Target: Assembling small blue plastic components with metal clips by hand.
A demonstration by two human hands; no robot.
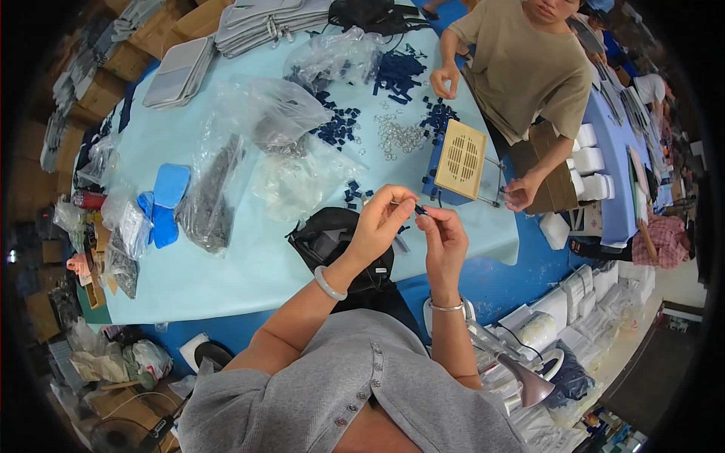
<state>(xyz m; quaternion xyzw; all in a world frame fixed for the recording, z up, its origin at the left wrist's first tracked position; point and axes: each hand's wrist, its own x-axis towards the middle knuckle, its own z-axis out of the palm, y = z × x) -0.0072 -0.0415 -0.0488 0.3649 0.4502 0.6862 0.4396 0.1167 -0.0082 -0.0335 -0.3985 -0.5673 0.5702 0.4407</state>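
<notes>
My left hand [380, 224] and my right hand [444, 243] meet above the table's near edge. Their fingertips pinch a small dark blue strap piece [420, 209] between them. Whether a ring is on it is hidden by my fingers. Under my hands lies a black bag [325, 238] at the table edge. Just beyond are a few small dark blue tabs [353, 193]. Farther off are a heap of clear or silvery rings [400, 137] and piles of dark blue tabs [337, 127] and strips [399, 74].
A blue machine with a beige slotted cover [461, 161] stands at the table's right side, beside a person in a tan shirt [529, 68]. Clear plastic bags [279, 113], blue pads [170, 192] and stacked grey cases [181, 72] lie leftward. A lamp head [529, 383] is at lower right.
</notes>
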